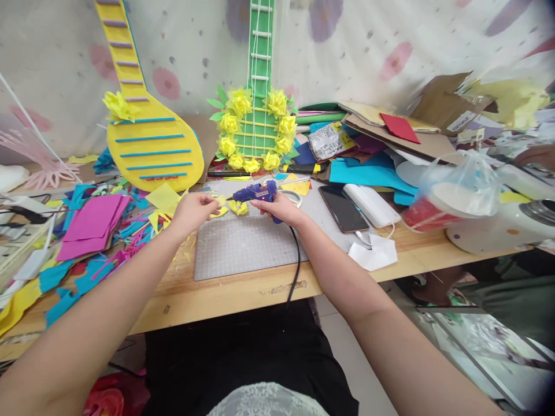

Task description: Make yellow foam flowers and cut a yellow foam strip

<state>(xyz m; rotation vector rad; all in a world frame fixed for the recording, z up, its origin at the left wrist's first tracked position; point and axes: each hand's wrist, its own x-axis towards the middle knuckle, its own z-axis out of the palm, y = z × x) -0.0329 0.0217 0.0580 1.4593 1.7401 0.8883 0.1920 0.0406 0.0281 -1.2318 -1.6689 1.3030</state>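
1. Head view: left hand [196, 211] pinches what appears to be a yellow paper piece [222, 200]; right hand [282, 209] is wrapped around the purple glue gun [256, 192], over the far side of the gridded cutting mat [247, 248]. Hands apart.
2. Advised: aim the tip clear of skin; a thin bead should suit light paper.
3. Noted, far: crinkled yellow flowers [239, 103] edging a flat green guitar shape [260, 129].
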